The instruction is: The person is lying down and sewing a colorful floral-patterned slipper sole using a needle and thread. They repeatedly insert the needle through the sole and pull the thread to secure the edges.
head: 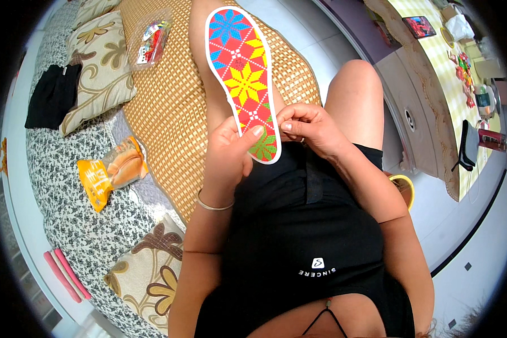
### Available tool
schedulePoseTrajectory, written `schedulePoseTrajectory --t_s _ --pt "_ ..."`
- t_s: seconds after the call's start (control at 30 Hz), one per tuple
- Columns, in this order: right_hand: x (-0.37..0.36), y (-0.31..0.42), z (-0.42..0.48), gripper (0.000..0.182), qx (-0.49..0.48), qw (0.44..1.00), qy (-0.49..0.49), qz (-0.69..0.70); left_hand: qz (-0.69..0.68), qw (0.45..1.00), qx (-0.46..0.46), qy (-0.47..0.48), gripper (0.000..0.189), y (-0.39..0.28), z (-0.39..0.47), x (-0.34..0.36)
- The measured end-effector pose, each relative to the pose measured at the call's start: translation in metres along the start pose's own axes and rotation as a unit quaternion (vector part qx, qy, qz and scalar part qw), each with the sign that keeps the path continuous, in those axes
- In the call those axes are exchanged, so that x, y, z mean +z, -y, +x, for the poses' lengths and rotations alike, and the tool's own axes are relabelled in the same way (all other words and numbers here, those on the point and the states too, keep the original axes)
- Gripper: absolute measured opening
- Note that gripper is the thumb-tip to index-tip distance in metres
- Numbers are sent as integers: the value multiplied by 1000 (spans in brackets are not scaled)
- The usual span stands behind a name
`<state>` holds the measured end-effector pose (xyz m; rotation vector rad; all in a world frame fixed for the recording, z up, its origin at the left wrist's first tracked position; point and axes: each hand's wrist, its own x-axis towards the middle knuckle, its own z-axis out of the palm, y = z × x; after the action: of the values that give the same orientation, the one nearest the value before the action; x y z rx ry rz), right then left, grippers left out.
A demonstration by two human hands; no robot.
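Observation:
A shoe insole (246,84) with a white border and a cross-stitch pattern of blue, yellow, green and red flowers is held tilted above my lap. My left hand (232,145) grips its lower end, with the thumb on the green flower and the other fingers behind. My right hand (306,126) is at the insole's right edge, thumb and forefinger pinched together. Whether a needle or thread is between those fingertips is too small to tell. The insole's underside is hidden.
Left of my legs, a woven mat (164,122) covers part of the sofa. Plastic-packed items (154,42), a bread packet (116,171), a black cloth (53,97) and patterned cushions (105,63) lie there. The table (441,97) at right holds a phone (419,27) and candies (464,74).

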<state>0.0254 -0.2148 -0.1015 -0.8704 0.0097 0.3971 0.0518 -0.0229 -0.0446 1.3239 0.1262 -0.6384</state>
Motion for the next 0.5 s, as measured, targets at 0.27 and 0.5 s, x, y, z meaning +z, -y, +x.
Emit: schedulePoseTrajectory --t_s 0.27,0.5 --pt "1 4 -1 13 3 998 24 53 4 1000 20 2 22 -1 0 6" --pt "54 25 -9 10 -110 961 -31 -253 -254 957 -18 141 33 15 14 -10"
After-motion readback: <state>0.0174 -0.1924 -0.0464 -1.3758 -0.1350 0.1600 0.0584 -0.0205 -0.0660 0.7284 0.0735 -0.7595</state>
